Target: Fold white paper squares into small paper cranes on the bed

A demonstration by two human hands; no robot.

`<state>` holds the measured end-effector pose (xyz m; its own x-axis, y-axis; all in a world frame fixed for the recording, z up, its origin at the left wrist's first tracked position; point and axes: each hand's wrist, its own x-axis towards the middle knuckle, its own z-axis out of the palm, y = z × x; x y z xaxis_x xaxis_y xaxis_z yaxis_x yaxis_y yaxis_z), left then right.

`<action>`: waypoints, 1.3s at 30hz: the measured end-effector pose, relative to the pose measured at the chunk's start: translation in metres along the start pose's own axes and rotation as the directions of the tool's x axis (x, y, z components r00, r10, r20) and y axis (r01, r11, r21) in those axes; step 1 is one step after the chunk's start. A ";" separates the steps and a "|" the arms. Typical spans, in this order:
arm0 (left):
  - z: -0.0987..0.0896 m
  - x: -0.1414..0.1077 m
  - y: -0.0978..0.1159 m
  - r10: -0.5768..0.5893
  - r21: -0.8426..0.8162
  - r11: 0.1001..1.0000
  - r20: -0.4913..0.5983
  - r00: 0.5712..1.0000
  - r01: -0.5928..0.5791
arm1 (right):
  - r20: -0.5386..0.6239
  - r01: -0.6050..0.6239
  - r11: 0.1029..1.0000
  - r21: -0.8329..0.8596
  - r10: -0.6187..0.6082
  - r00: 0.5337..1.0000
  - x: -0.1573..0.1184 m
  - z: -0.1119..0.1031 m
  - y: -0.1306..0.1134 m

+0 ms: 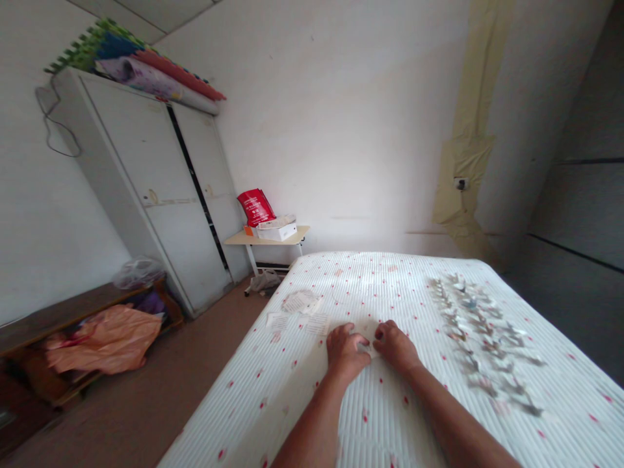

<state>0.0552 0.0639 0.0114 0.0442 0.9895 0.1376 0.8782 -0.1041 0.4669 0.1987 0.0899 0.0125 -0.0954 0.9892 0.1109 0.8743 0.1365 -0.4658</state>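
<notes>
Near the middle of the bed, a small pale piece of paper [373, 352] lies between my two hands, partly covered by them. My left hand [345, 353] rests at its left side, thumb and fingers apart. On the paper's right edge, my right hand [397, 348] has its fingers curled and pressed together. Printed paper sheets [318, 324] lie flat to the left of my hands, beside a rounder heap of paper [301, 301]. To the right stand several small folded paper figures [482, 328] in rows; they look blurred.
The bed has a white ribbed cover [273, 403] with red specks. Beyond its far left corner stands a small table [238, 239] with a red bag [256, 207] and a white box [277, 231]. A grey cabinet [141, 162] and a low wooden bench [63, 309] are at left.
</notes>
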 end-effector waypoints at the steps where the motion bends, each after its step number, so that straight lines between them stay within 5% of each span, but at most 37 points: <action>1: 0.000 0.000 0.000 0.003 -0.007 1.000 -0.007 1.000 -0.003 | 0.002 0.003 1.000 0.002 -0.003 1.000 0.000 0.000 0.000; 12: -0.001 0.000 0.002 -0.005 -0.007 1.000 -0.005 1.000 0.005 | 0.012 0.039 0.999 -0.032 -0.038 0.999 -0.001 0.000 0.001; 22: 0.000 0.001 0.000 0.007 -0.012 1.000 0.006 1.000 -0.006 | 0.072 0.103 0.957 -0.272 -0.087 0.994 -0.010 -0.003 -0.014; 39: -0.002 -0.001 0.004 0.020 0.039 0.999 -0.004 1.000 -0.020 | 0.077 0.076 0.978 -0.195 -0.062 0.995 -0.008 -0.004 -0.010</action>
<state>0.0573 0.0626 0.0152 0.0599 0.9869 0.1500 0.8949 -0.1197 0.4300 0.1926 0.0803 0.0196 -0.1858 0.9799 0.0721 0.9405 0.1986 -0.2756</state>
